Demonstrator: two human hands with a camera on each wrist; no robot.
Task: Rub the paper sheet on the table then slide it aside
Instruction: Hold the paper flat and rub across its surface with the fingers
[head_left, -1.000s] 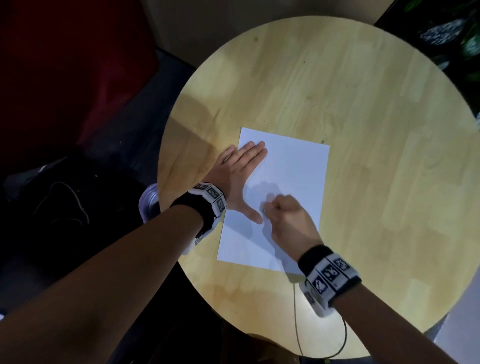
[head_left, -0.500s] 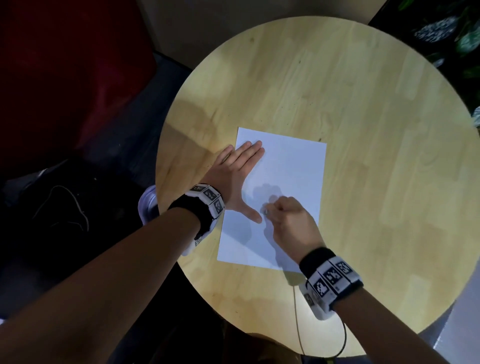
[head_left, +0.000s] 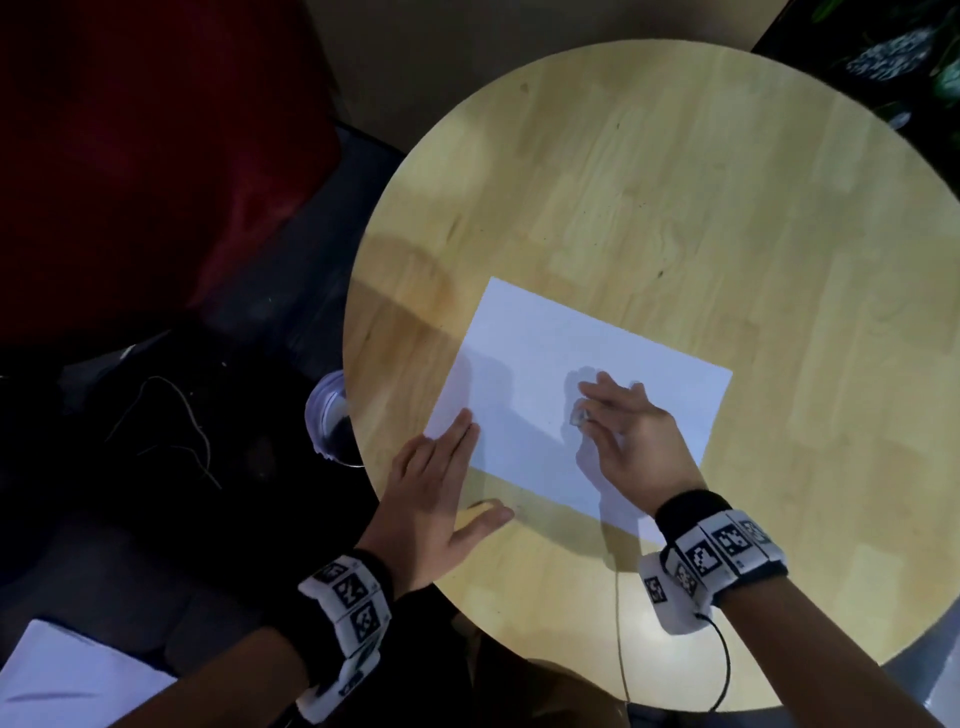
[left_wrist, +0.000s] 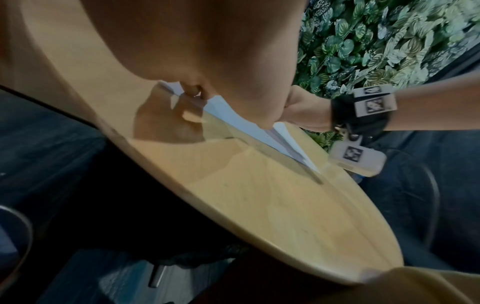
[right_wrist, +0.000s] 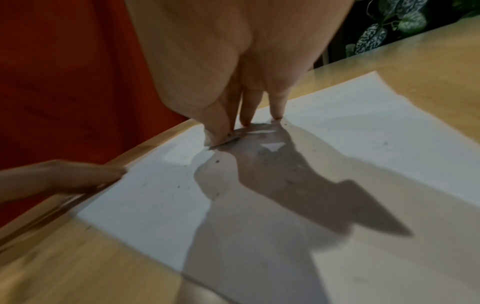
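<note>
the paper sheet is lying flat on the surface, rubbed with a small eraser-like piece pinched in the right hand; the left hand is laid flat at its corner. rubbing seems underway; sliding aside is left undone.

Matt paper sheet, glossy wooden table

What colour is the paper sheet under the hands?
Plain white paper sheet, speckled with small dark crumbs; the right wrist view shows it best.

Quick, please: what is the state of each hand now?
Left hand: open, flat, fingertips touching the paper.
Right hand: pinches a small eraser on the paper.
</note>
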